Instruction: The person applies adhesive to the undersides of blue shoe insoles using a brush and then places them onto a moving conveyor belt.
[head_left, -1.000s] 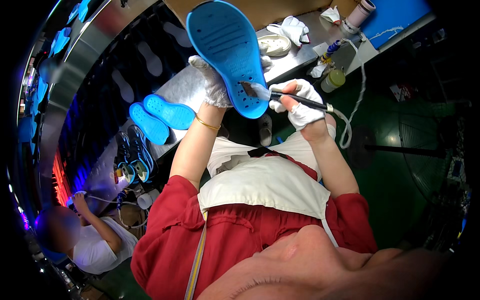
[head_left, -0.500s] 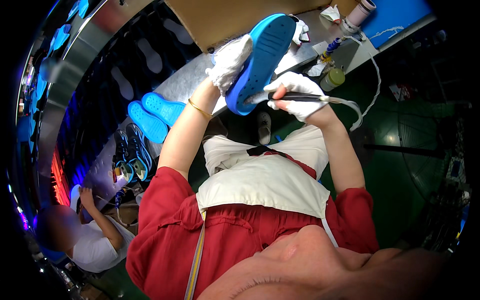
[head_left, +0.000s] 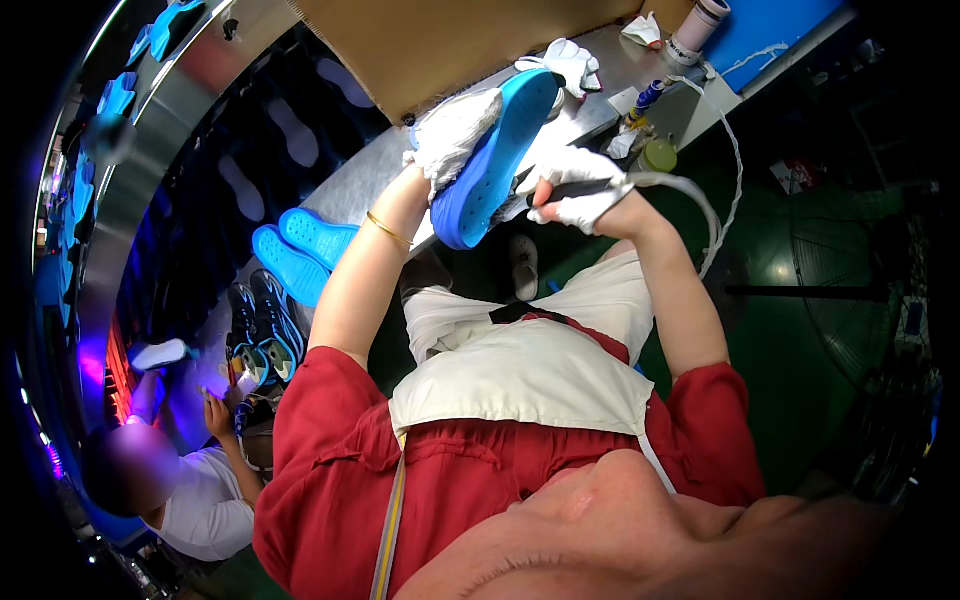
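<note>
My left hand (head_left: 452, 138), in a white glove, grips a blue shoe sole (head_left: 498, 165) tilted up over the bench edge. The sole's holed, lighter blue face is toward the right; its darker sidewall shows on the left. Fingers of my right hand (head_left: 585, 195), gloved in white with bare fingertips, close round the dark handle of a brush (head_left: 513, 208). A pale tube (head_left: 690, 188) runs from the handle's back end. The brush head is beside the sole's lower right edge; whether they touch I cannot tell.
Two light blue soles (head_left: 288, 266) and a pair of dark shoes (head_left: 275, 318) lie to the left. A cardboard box (head_left: 440, 40), spare white gloves (head_left: 568, 65) and a yellow-green jar (head_left: 658, 155) stand farther off. Dark racks with soles (head_left: 292, 130) and a co-worker (head_left: 205, 500) are at left.
The sole has moved down and left and turned more edge-on. The brush has come from the sole's heel face to beside its edge. The co-worker's arm has moved out, holding a pale sole.
</note>
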